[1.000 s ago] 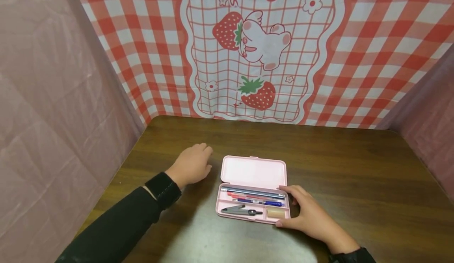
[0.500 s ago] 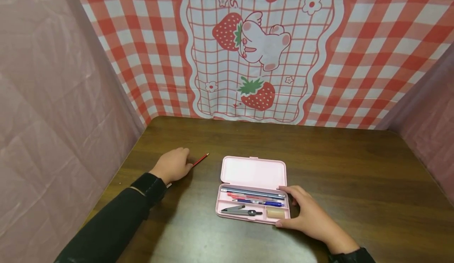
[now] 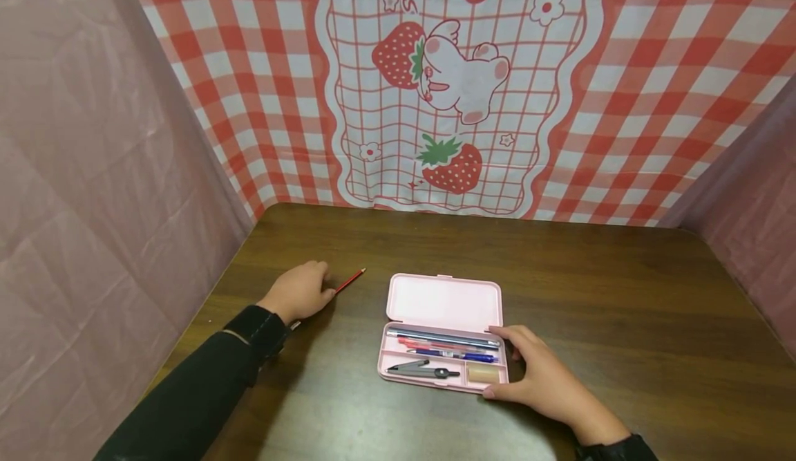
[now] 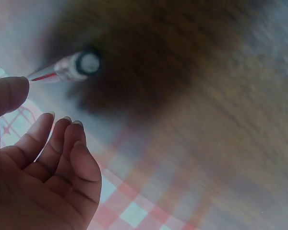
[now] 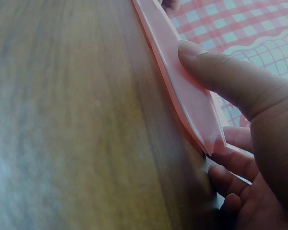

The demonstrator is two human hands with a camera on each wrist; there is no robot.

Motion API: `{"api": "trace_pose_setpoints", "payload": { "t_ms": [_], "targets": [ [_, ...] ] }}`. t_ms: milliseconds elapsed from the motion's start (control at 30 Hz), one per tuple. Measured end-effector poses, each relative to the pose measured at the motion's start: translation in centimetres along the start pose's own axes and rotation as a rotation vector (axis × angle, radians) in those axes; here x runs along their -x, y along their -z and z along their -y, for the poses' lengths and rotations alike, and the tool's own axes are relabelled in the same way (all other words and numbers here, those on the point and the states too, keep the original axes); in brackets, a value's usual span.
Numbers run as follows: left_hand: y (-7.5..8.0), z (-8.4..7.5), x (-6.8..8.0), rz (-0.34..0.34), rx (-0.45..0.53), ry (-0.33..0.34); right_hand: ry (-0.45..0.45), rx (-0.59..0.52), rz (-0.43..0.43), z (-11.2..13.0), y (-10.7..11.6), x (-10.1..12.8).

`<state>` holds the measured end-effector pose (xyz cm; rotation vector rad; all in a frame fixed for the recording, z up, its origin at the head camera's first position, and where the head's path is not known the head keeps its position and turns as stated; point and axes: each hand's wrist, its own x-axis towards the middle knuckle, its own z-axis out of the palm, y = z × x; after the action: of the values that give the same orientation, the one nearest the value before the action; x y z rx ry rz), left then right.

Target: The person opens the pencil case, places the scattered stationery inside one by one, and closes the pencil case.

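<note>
Over a red pencil [image 3: 349,281] my left hand [image 3: 300,292] is lowered to the table, left of the case. In the left wrist view its thumb [image 4: 8,96] covers part of the pencil [image 4: 72,69], while the loosely bent fingers stay apart from the thumb. On the right, my right hand [image 3: 541,378] grips the end of a pink pencil case [image 3: 444,300], thumb at the front corner and a finger near the hinge. The lid lies back. Inside are dark pencils [image 3: 441,337], a blue pen [image 3: 454,355], a grey compass [image 3: 429,371] and a tan block [image 3: 484,373].
The brown wooden table [image 3: 609,295] spreads around the case. Behind it hangs a red-and-white checked cloth [image 3: 653,101] with strawberries. Pink fabric [image 3: 112,171] hangs along the left side, and more fabric [image 3: 746,240] hangs on the right.
My left hand has drawn back to the left from beside the lid, and the pencil's pointed end shows beyond it. The right hand and case keep their place.
</note>
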<state>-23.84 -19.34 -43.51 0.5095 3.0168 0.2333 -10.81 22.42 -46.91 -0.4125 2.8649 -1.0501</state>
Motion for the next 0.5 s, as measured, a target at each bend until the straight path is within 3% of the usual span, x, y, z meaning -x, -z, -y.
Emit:
{"api": "trace_pose_setpoints", "payload": {
  "t_ms": [300,500],
  "targets": [
    [-0.15,0.01,-0.23,0.034,0.056,0.003,-0.006,0.002,0.002,0.1,0.04,0.01],
    [-0.62,-0.03,-0.69,0.046,0.035,0.017,-0.021,0.002,0.012,0.04,0.01,0.02]
  ]
}}
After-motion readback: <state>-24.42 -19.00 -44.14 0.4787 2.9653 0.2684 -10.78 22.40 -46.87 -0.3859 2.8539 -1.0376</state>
